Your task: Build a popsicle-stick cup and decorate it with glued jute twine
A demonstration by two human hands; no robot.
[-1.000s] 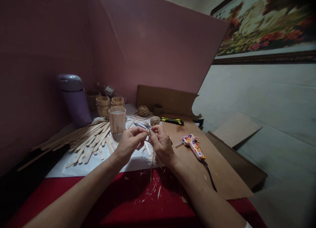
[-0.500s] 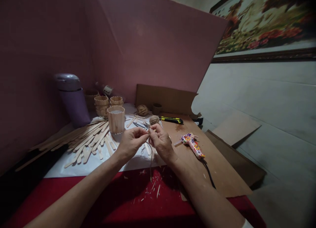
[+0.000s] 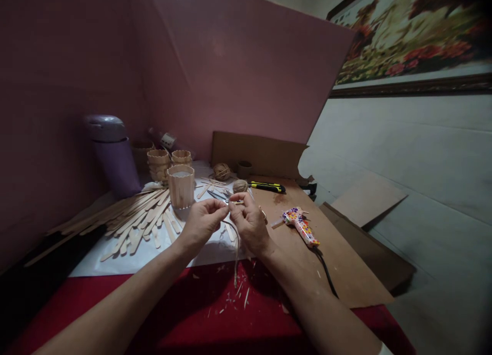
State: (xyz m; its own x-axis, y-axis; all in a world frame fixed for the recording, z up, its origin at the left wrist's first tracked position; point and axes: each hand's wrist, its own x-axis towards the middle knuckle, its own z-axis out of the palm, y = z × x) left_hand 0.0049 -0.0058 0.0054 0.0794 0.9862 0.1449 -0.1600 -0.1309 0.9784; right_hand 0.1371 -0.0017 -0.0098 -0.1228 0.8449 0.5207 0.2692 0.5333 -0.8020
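My left hand (image 3: 207, 219) and my right hand (image 3: 248, 219) meet fingertip to fingertip above the white paper. Both are pinched on a thin brown twine (image 3: 237, 247), whose loose tail curves down over the red cloth. Just beyond my fingers lie scissors (image 3: 217, 195), partly hidden, and a ball of twine (image 3: 240, 186). A cup made of wooden craft sticks (image 3: 180, 187) stands upright to the left of my hands. Loose craft sticks (image 3: 142, 216) fan out on the paper beside it.
A floral glue gun (image 3: 302, 227) with a black cord lies on the brown board (image 3: 346, 273) at right. Behind it is a yellow and black utility knife (image 3: 268, 187). More stick cups (image 3: 158, 163), a second twine ball (image 3: 222, 171) and a purple flask (image 3: 115, 160) stand at the back.
My fingertips have shifted slightly left and closer in, and my right fingers have changed their hold. The twine now bows out from my left fingers, its tail swinging a little.
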